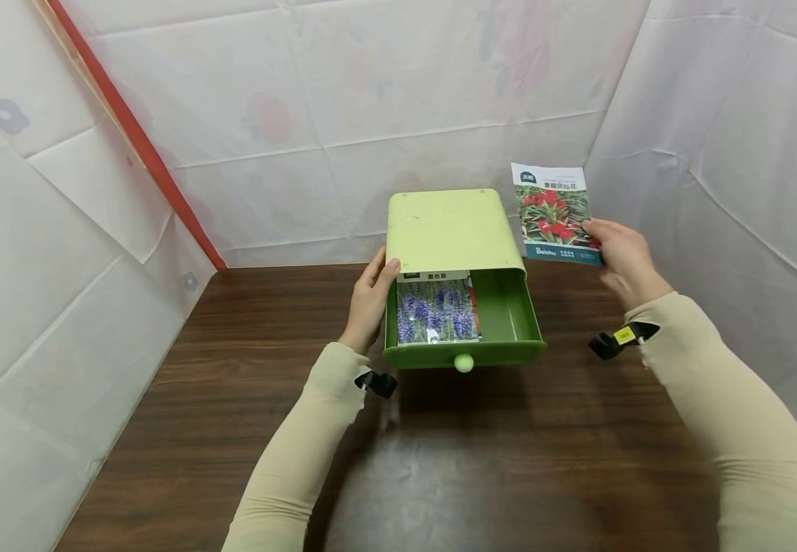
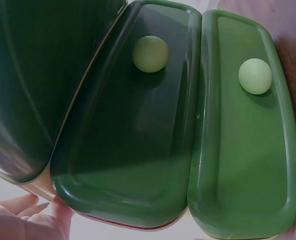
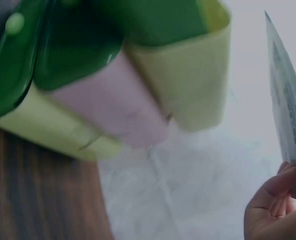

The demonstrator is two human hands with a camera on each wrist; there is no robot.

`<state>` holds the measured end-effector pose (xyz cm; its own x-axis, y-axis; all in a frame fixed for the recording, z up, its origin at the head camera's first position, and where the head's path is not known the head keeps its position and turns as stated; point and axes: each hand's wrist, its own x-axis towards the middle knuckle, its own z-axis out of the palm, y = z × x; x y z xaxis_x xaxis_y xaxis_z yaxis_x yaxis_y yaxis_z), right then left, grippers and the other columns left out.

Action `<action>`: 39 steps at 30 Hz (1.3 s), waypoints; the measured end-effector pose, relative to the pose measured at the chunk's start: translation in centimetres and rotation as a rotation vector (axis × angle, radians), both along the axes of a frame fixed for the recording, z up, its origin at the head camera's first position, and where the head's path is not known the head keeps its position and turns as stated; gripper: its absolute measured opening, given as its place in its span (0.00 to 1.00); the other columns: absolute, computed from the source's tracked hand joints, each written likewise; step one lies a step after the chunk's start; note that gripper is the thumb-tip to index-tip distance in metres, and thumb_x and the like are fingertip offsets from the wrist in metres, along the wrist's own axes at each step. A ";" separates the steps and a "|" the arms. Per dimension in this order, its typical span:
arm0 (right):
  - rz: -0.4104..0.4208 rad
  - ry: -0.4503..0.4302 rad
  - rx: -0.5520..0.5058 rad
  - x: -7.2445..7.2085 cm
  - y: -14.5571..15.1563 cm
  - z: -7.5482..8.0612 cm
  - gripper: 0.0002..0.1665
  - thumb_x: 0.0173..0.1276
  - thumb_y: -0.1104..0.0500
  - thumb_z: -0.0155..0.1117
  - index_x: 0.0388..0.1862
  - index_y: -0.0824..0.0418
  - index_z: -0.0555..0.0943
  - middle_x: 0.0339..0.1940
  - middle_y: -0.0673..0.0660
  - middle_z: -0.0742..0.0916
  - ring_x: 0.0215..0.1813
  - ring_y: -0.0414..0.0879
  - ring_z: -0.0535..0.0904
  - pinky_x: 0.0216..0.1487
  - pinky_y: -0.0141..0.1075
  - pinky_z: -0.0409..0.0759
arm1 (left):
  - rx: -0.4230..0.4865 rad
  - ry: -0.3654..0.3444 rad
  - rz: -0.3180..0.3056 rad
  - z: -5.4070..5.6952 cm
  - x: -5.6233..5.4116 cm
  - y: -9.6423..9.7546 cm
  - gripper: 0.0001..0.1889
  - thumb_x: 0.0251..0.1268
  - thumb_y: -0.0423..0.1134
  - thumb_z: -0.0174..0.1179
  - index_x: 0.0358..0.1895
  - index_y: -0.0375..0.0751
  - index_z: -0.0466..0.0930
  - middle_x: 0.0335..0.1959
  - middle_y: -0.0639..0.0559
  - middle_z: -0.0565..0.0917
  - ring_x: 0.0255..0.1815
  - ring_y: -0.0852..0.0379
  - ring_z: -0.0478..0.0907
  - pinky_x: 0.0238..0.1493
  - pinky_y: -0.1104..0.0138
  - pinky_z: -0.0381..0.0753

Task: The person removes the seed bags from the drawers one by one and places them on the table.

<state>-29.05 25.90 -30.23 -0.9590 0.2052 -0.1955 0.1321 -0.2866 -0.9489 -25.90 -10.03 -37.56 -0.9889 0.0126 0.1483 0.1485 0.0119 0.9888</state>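
Note:
A stacked drawer cabinet (image 1: 453,230) has a pale green top, and its green top drawer (image 1: 508,307) is pulled out. Inside, on the drawer's left side, lies a seed packet with purple lavender flowers (image 1: 433,310); a red edge shows beside it. My left hand (image 1: 368,303) rests along the cabinet's left side, thumb at the top front edge. To the right of the cabinet, my right hand (image 1: 624,257) pinches a seed packet with red flowers (image 1: 553,215) by its right edge, held up in the air. In the right wrist view that packet (image 3: 288,110) appears nearly edge-on.
Below the top drawer, the middle drawer (image 2: 122,135) and bottom drawer (image 2: 248,135) are closed, each with a round pale knob. The cabinet stands on a dark wooden table (image 1: 232,399). White patterned sheeting (image 1: 301,115) hangs behind and at both sides.

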 end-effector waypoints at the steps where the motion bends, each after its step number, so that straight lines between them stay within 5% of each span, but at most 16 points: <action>1: -0.038 -0.010 0.011 -0.5 0.1 -0.5 0.23 0.69 0.57 0.65 0.63 0.52 0.78 0.30 0.41 0.84 0.30 0.32 0.81 0.32 0.23 0.80 | 0.001 0.003 -0.001 0.0 0.0 0.0 0.35 0.71 0.59 0.53 0.77 0.59 0.55 0.79 0.60 0.55 0.79 0.57 0.53 0.77 0.56 0.58; 11: -0.277 -0.165 -0.081 -3.6 1.4 -6.6 0.28 0.68 0.56 0.66 0.67 0.53 0.76 0.40 0.40 0.84 0.31 0.31 0.77 0.30 0.22 0.76 | 0.002 0.011 -0.016 -0.2 0.2 0.1 0.34 0.72 0.59 0.52 0.78 0.59 0.54 0.79 0.59 0.55 0.79 0.56 0.52 0.77 0.54 0.57; 16: -0.340 -0.212 -0.073 -4.4 1.5 -9.7 0.25 0.68 0.57 0.65 0.65 0.55 0.78 0.26 0.40 0.83 0.28 0.32 0.76 0.27 0.23 0.75 | -0.003 0.009 -0.009 -0.1 0.2 0.1 0.34 0.72 0.58 0.52 0.77 0.60 0.54 0.79 0.59 0.55 0.79 0.54 0.52 0.77 0.52 0.56; 20: -0.342 -0.241 0.008 -4.6 1.4 -11.5 0.24 0.70 0.57 0.63 0.65 0.58 0.78 0.27 0.41 0.83 0.32 0.32 0.75 0.31 0.23 0.74 | -0.008 0.006 -0.003 0.0 0.2 0.1 0.33 0.72 0.59 0.52 0.77 0.61 0.54 0.79 0.60 0.55 0.79 0.55 0.52 0.77 0.53 0.56; 29: -0.189 -0.352 0.342 -4.7 1.5 -14.5 0.25 0.74 0.53 0.55 0.68 0.56 0.75 0.66 0.53 0.77 0.52 0.38 0.75 0.50 0.29 0.74 | -0.021 0.007 -0.001 0.0 0.3 0.2 0.34 0.71 0.60 0.52 0.77 0.62 0.54 0.79 0.61 0.56 0.79 0.57 0.53 0.77 0.54 0.57; 34: -0.172 -0.348 0.408 -4.6 0.9 -15.1 0.25 0.74 0.55 0.55 0.68 0.60 0.75 0.71 0.56 0.75 0.70 0.45 0.68 0.67 0.35 0.70 | -0.011 0.012 -0.009 0.1 0.2 0.2 0.35 0.71 0.60 0.52 0.77 0.60 0.54 0.79 0.60 0.56 0.79 0.56 0.53 0.77 0.54 0.57; 39: -0.167 -0.346 0.417 -4.5 -0.1 -15.4 0.25 0.73 0.59 0.55 0.67 0.62 0.75 0.71 0.58 0.74 0.70 0.45 0.68 0.67 0.34 0.70 | -0.010 0.007 -0.007 0.1 0.2 0.2 0.34 0.71 0.60 0.52 0.77 0.61 0.54 0.79 0.60 0.56 0.79 0.56 0.53 0.77 0.55 0.57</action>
<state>-33.58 25.78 -45.65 -0.8014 0.4757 -0.3627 0.4407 0.0594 -0.8957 -25.73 -9.87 -37.44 -0.9877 0.0207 0.1551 0.1555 0.0213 0.9876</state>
